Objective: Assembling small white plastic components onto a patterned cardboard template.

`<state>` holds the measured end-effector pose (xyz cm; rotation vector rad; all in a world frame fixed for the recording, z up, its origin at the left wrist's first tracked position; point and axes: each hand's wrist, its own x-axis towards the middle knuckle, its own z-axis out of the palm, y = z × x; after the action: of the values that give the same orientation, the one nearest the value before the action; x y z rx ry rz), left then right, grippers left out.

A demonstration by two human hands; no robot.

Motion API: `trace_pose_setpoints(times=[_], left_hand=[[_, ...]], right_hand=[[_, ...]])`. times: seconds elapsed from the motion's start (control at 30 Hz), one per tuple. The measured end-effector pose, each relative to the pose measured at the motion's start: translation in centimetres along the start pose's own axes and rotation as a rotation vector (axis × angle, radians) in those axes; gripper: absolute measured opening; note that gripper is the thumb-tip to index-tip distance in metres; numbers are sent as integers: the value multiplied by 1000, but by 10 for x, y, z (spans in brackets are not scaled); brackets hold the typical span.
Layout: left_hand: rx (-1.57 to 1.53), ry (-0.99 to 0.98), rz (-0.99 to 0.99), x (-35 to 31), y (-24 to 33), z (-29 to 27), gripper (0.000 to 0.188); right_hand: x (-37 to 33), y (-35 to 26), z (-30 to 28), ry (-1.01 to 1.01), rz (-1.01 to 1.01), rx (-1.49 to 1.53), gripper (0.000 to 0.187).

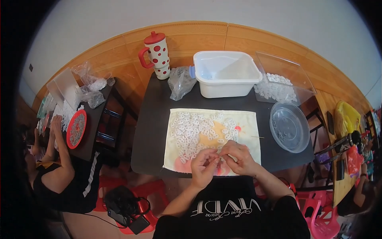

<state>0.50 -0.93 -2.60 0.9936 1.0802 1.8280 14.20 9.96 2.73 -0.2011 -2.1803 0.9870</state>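
My left hand (204, 166) and my right hand (238, 157) meet over the near edge of a pale yellow cloth (246, 123) on a dark table (151, 131). Their fingertips pinch together around something small and white; I cannot tell exactly what. Several small white ring-shaped pieces (195, 131) lie spread over the cloth just beyond my hands. A thin needle-like pin (257, 137) rests on the cloth's right edge.
A white plastic tub (225, 73), a clear lidded tray of white pieces (278, 85), a clear round bowl (289, 126), a crumpled plastic bag (180, 81) and a red-dotted mug (156, 53) stand at the table's far side. Another person (55, 171) works at a left table with a red plate (76, 128).
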Motion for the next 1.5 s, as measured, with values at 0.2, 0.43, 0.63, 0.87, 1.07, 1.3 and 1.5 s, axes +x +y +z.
trace_pose_setpoints(times=[0.2, 0.43, 0.63, 0.87, 1.07, 1.3, 1.5], left_hand=[[-7, 10, 16, -1, -1, 1, 24], [-43, 50, 14, -2, 3, 1, 21], [-47, 65, 11, -2, 0, 2, 17], [42, 63, 58, -1, 0, -1, 15], [0, 65, 38, -2, -1, 0, 14], [-3, 62, 19, 1, 5, 4, 20], [271, 16, 144, 4, 7, 3, 18]], right_hand=[[-7, 3, 7, 54, 61, 67, 22], [-16, 6, 15, 112, 131, 133, 20], [-17, 9, 16, 146, 131, 173, 21], [-13, 5, 15, 97, 136, 148, 20], [-11, -1, 11, 94, 172, 166, 15], [-20, -5, 10, 108, 223, 126, 23], [-19, -1, 7, 84, 187, 25, 26]])
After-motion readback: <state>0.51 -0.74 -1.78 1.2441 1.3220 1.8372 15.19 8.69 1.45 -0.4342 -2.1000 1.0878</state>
